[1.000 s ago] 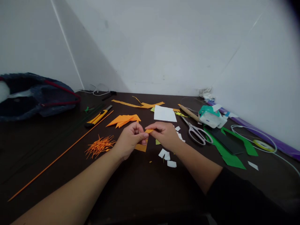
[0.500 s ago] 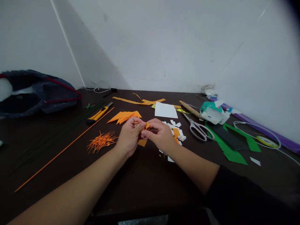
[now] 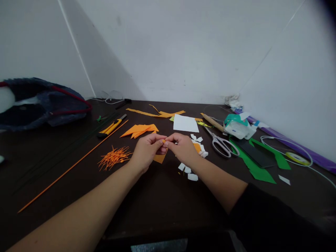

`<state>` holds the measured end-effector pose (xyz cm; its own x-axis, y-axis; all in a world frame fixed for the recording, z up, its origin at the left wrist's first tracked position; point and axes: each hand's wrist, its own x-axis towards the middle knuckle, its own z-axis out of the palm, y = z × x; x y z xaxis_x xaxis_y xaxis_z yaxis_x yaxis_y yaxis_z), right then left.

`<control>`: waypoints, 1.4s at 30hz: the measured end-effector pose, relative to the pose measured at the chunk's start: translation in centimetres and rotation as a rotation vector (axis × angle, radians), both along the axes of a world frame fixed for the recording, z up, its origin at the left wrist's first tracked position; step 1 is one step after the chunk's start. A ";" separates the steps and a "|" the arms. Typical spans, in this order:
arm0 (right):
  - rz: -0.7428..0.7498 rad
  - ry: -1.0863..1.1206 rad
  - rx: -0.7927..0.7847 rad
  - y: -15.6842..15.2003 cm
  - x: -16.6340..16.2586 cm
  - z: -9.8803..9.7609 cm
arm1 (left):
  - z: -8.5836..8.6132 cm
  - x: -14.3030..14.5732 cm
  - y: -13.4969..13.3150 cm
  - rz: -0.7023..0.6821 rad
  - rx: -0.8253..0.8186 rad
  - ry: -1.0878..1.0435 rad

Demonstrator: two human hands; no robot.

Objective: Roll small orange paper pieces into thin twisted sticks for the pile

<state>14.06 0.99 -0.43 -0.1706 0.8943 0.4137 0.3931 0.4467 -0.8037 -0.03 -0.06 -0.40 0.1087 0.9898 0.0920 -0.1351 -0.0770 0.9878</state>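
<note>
Two bare forearms were stretched forward over a dark brown table (image 3: 162, 206), meeting near its middle. The left hand (image 3: 147, 151) was curled with its knuckles up, thumb and forefinger closed together. The right hand (image 3: 183, 148) was turned inward toward it, its fingertips likewise closed. A small piece of orange paper (image 3: 163, 141) was pinched between the fingertips of both hands, held just above the table; only a sliver of it could be seen. A larger orange paper offcut (image 3: 159, 158) lay flat on the table just below the hands.

Compared with half a second earlier, the hands had been drawn closer together, and less of the pinched orange piece was showing. The right hand had been raised slightly, so that small white paper scraps (image 3: 188, 171) near the wrist were uncovered.

To the left of the hands lay a heap of thin orange paper shreds (image 3: 114, 157), a long thin orange stick (image 3: 76, 162) and a yellow and black utility knife (image 3: 111, 127). Behind the hands lay a stack of orange paper triangles (image 3: 140, 130) and a white paper sheet (image 3: 186, 123). To the right lay silver scissors with white handles (image 3: 222, 143) and green paper cuttings (image 3: 258, 168). A dark blue bag with red trim (image 3: 39, 103) was set at the far left.
</note>
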 end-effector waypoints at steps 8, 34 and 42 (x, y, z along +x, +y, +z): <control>-0.048 -0.136 0.227 0.1 0.8 0.0 | 0.5 -0.1 -0.4 -0.137 -0.043 -0.019; 0.120 0.076 0.262 -0.8 -0.2 0.0 | 0.0 -0.2 0.1 -0.032 -0.054 -0.055; 0.011 0.213 0.011 -0.8 -1.6 -0.7 | -0.1 -0.1 -0.2 -0.019 -0.066 -0.023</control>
<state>12.50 0.24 -1.16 -0.0878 0.8879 0.4516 0.2095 0.4597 -0.8630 -0.09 -0.21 -0.50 0.1264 0.9915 0.0297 -0.1588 -0.0094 0.9873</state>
